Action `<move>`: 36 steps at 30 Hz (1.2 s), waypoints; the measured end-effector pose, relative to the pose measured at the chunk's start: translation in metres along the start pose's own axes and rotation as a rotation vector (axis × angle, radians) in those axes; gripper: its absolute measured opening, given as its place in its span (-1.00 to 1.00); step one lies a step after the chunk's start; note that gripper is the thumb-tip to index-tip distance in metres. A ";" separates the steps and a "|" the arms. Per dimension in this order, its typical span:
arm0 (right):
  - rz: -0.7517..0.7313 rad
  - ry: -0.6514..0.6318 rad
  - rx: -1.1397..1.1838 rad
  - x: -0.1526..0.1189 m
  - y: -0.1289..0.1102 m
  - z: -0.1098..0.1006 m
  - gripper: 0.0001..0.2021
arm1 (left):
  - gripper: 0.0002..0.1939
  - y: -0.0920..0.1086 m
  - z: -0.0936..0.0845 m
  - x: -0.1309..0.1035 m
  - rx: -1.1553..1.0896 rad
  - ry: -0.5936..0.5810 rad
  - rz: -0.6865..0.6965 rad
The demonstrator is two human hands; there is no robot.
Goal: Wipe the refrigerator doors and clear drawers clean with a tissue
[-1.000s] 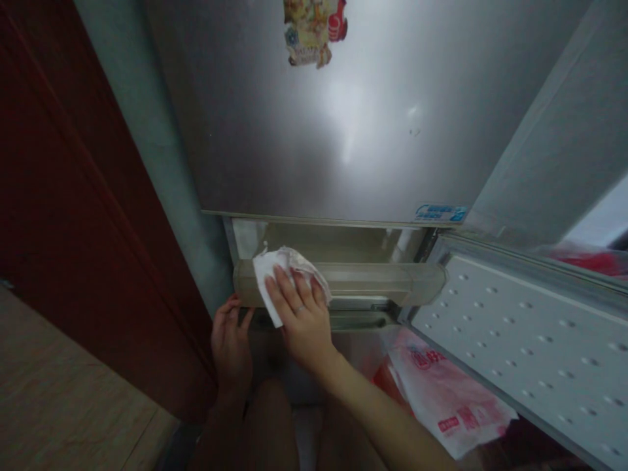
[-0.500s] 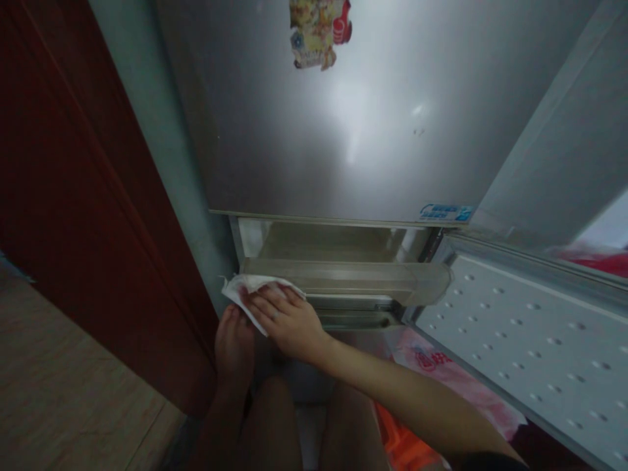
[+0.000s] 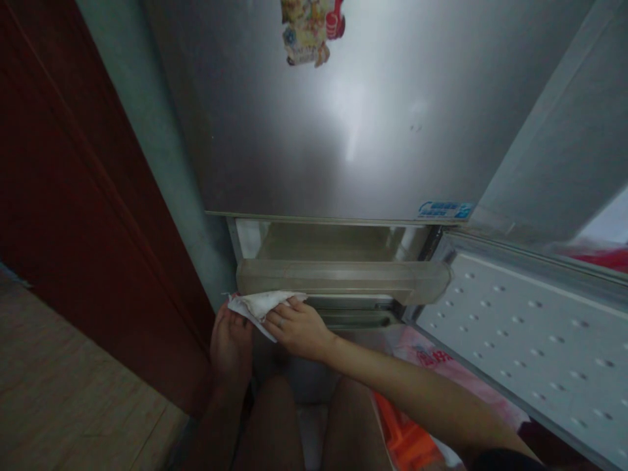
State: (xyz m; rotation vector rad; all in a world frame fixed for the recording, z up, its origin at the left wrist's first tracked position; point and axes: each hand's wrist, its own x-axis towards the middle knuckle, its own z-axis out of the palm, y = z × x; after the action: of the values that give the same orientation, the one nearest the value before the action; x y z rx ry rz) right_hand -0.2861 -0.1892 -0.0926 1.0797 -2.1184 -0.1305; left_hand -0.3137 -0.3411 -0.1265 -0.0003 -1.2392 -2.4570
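Observation:
A white cloth [image 3: 267, 303], folded over on itself, is held between my two hands just below the left end of a translucent freezer drawer [image 3: 338, 278]. My left hand [image 3: 230, 343] grips the cloth's left edge, its fingertips partly behind the fabric. With a ring on one finger, my right hand [image 3: 300, 330] has its fingers closed on the cloth's right part. The drawer is partly pulled out of the refrigerator's lower compartment. Whether the cloth touches the drawer front, I cannot tell.
The lower refrigerator door [image 3: 530, 327] stands open on the right. Above is the closed upper door [image 3: 343, 131] with a torn sticker [image 3: 307, 33]. A brown wooden door frame [image 3: 98, 196] rises at left. A pink printed bag [image 3: 456, 373] and an orange object [image 3: 405, 438] lie low right.
The cloth has folded over and dropped slightly away from the drawer's left end. My right hand has shifted a little down and right; my left hand now takes the cloth's edge.

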 end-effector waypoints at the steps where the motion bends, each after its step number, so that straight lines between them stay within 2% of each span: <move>1: -0.009 -0.020 0.007 -0.005 0.001 0.003 -0.73 | -0.80 0.004 0.002 -0.002 -0.019 0.007 -0.014; 6: -0.016 -0.002 -0.039 -0.032 0.016 0.000 -0.64 | -0.83 0.023 0.021 -0.011 -0.035 0.019 0.018; 11: 0.083 -0.001 -0.117 -0.063 0.034 -0.019 -0.60 | -0.84 0.022 0.029 -0.014 0.130 0.021 0.084; 16: 0.292 -0.070 -0.260 -0.112 0.046 -0.040 -0.57 | -0.79 0.011 0.025 -0.003 0.161 -0.057 0.186; 19: 0.446 -0.006 -0.367 -0.137 0.044 -0.042 -0.56 | -0.75 0.007 0.025 0.003 0.163 -0.087 0.257; 21: 0.554 0.076 -0.409 -0.142 0.040 -0.035 -0.55 | -0.74 0.005 0.025 0.006 0.188 -0.093 0.302; 24: 0.682 0.234 -0.401 -0.130 0.031 -0.015 -0.51 | -0.69 0.006 0.027 0.007 0.241 -0.075 0.333; 29: 0.773 0.407 -0.256 -0.079 0.016 0.013 -0.45 | -0.59 0.010 0.030 0.003 0.325 -0.078 0.382; 32: 0.769 0.438 -0.202 -0.048 0.004 0.021 -0.44 | -0.46 0.011 0.033 -0.003 0.367 -0.086 0.397; 36: 0.734 0.379 -0.150 -0.016 -0.012 0.028 -0.53 | -0.36 0.008 0.037 -0.008 0.412 -0.080 0.399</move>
State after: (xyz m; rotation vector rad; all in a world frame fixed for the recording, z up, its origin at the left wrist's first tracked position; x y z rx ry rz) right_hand -0.2906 -0.1916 -0.1273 0.1724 -1.9789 0.2457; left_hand -0.3092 -0.3142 -0.0990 -0.2135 -1.5843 -1.8520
